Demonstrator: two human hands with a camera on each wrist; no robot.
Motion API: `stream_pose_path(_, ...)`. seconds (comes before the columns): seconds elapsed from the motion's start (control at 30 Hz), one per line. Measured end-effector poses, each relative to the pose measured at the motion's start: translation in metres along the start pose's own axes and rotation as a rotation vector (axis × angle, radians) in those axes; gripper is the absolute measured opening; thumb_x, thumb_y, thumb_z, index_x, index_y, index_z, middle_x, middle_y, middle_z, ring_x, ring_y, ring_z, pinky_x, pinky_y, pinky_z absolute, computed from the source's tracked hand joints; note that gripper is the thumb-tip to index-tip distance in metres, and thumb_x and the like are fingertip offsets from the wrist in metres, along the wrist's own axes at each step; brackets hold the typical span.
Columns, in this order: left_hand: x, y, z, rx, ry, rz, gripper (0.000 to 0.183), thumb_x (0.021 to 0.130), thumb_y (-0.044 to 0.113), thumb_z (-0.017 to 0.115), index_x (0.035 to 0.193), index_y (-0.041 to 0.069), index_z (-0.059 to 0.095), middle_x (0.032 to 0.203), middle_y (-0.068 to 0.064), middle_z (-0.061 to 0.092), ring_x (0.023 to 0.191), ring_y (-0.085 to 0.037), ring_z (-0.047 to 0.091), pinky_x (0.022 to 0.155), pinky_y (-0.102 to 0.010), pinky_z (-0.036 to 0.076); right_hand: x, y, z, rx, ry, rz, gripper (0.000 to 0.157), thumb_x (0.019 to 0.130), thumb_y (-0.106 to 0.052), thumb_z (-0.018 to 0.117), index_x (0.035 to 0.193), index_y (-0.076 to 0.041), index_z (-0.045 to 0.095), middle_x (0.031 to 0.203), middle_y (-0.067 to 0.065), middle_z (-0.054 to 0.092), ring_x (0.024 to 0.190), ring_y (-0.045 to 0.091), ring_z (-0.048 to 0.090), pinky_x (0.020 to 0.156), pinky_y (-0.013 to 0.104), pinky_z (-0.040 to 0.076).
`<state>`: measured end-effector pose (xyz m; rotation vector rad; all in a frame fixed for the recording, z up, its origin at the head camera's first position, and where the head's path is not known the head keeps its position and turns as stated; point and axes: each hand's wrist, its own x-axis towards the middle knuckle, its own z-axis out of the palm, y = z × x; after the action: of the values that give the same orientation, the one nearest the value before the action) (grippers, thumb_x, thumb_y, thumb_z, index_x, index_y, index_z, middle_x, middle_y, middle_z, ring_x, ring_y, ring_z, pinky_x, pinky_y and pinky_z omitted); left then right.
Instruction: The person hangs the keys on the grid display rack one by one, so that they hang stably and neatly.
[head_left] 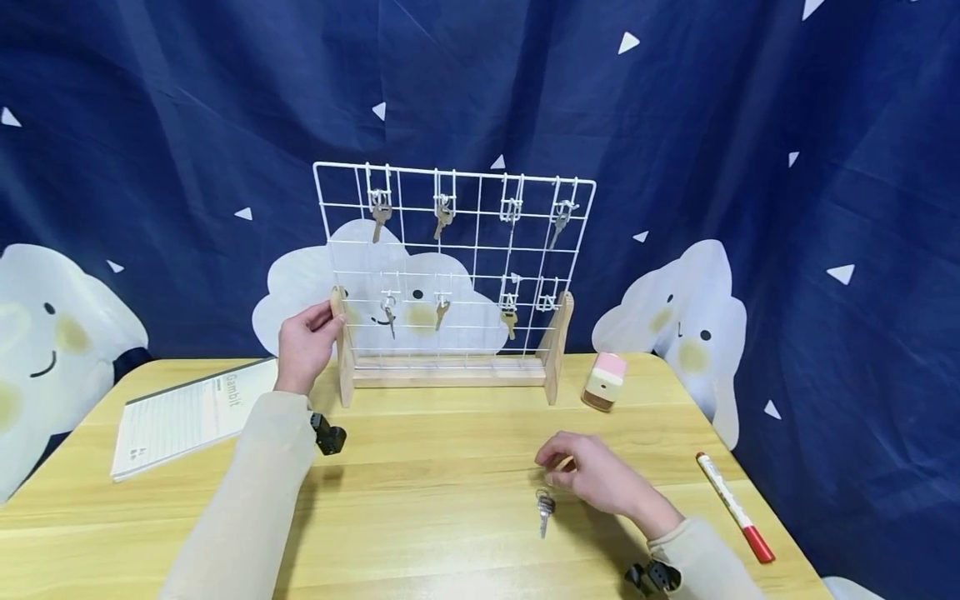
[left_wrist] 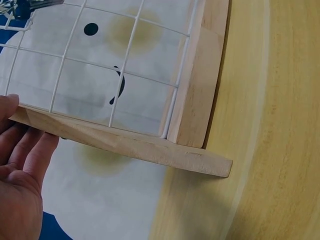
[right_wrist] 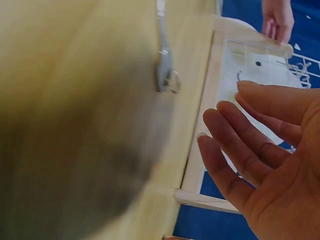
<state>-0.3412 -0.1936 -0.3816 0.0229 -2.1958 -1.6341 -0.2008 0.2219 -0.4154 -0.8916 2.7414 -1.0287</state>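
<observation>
A white wire grid rack (head_left: 477, 247) on a wooden stand (head_left: 450, 377) stands at the back of the table, with several keys hanging from its hooks. My left hand (head_left: 306, 343) pinches the top of the stand's left wooden post (left_wrist: 120, 140) between thumb and fingers. A silver key with a small ring (head_left: 545, 510) lies on the table in front of the rack. Close beside its ring hovers my right hand (head_left: 592, 473), fingers loosely bent and holding nothing. In the right wrist view the key (right_wrist: 163, 65) shows apart from the fingertips (right_wrist: 212, 116).
On the left lies a notepad (head_left: 197, 417). A pink and cream box-shaped object (head_left: 604, 382) stands right of the rack, and a red-capped marker (head_left: 735, 507) lies near the table's right edge. Behind the table (head_left: 420, 492) hangs a blue curtain (head_left: 480, 83) with clouds.
</observation>
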Motion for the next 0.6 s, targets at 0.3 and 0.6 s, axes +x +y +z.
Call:
stream_pose_path(0.3, -0.001, 0.001, 0.001, 0.009, 0.013, -0.021, 0.042, 0.099, 0.017, 0.061, 0.138, 0.000, 0.055, 0.134, -0.017, 0.058, 0.123, -0.026, 0.055, 0.100, -0.035, 0.046, -0.006, 0.006, 0.014, -0.111, -0.043, 0.018, 0.021, 0.081, -0.003, 0.076, 0.102, -0.005, 0.071, 0.093, -0.004, 0.064, 0.082, 0.011, 0.061, 0.075, 0.029, 0.054)
stream_pose_path(0.6, -0.002, 0.002, 0.002, 0.020, 0.014, -0.040, 0.043, 0.099, 0.017, 0.061, 0.139, 0.002, 0.054, 0.135, -0.016, 0.057, 0.123, -0.025, 0.054, 0.100, -0.035, 0.046, -0.008, 0.009, 0.020, -0.151, -0.085, -0.007, 0.022, 0.082, -0.005, 0.077, 0.102, -0.009, 0.071, 0.093, -0.006, 0.057, 0.081, 0.009, 0.055, 0.072, 0.026, 0.050)
